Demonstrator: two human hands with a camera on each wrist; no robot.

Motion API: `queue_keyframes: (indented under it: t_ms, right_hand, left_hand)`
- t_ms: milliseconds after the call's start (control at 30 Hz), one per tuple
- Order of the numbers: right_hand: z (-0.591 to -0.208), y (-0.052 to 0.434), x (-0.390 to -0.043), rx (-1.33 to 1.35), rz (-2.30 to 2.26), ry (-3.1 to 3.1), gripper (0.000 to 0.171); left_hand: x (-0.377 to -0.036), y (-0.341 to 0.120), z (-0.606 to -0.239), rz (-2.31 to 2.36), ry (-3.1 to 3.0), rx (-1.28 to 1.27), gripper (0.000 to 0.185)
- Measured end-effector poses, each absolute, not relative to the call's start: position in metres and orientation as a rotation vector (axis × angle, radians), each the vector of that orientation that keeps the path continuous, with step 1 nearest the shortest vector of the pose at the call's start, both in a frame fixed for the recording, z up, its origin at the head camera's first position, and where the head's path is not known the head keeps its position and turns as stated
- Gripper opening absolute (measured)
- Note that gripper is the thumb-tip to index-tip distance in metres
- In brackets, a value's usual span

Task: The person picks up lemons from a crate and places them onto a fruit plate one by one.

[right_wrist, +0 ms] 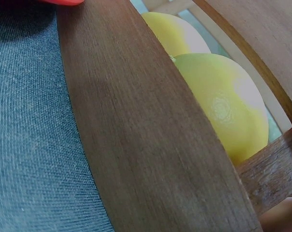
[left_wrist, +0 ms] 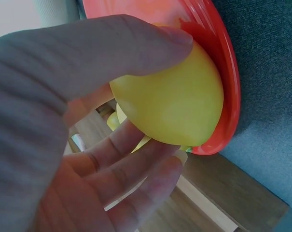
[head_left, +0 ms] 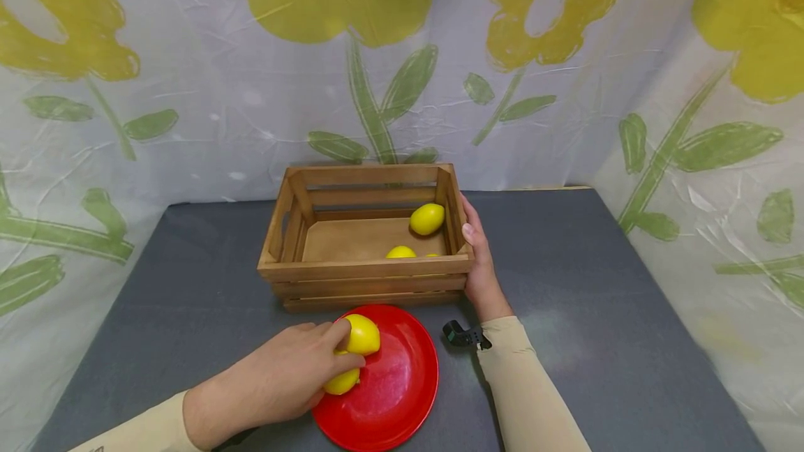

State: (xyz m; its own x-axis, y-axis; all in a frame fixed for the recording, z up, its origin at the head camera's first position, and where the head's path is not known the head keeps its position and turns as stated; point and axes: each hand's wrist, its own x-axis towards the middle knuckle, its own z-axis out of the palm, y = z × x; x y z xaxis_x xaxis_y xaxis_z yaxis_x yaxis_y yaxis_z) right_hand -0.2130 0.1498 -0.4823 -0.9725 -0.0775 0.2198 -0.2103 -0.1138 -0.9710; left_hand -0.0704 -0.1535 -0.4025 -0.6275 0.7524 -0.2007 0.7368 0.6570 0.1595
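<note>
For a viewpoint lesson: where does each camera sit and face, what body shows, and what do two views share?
Head: worn there, facing forward and down at crate, plate; left hand, right hand, sleeves show.
Left wrist: worn there, facing a lemon; thumb and fingers show.
Right wrist: worn there, facing crate, lemons; a hand sliver shows.
Both wrist views share crate and plate.

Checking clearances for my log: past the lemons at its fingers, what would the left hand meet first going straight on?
Probably the front of the wooden crate, near its right end, after crossing the red plate; depth is unclear, so the plate's rim could come first.
</note>
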Motion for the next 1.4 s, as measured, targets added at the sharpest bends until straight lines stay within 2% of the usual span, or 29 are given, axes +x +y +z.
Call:
queue_keyframes:
  t_ms: [733, 1400]
  right_hand:
    - [-0.479, 0.153, -0.215, 0.319, 2.255, -2.015, 0.073]
    - [-0.484, 0.151, -0.213, 0.309, 2.263, -2.045, 0.074]
  left_hand:
    - [-0.074, -0.149, -0.39, 0.066, 2.641, 1.218, 0.065]
    - [-0.104, -0.128, -0.31, 0.187, 2.602, 1.409, 0.053]
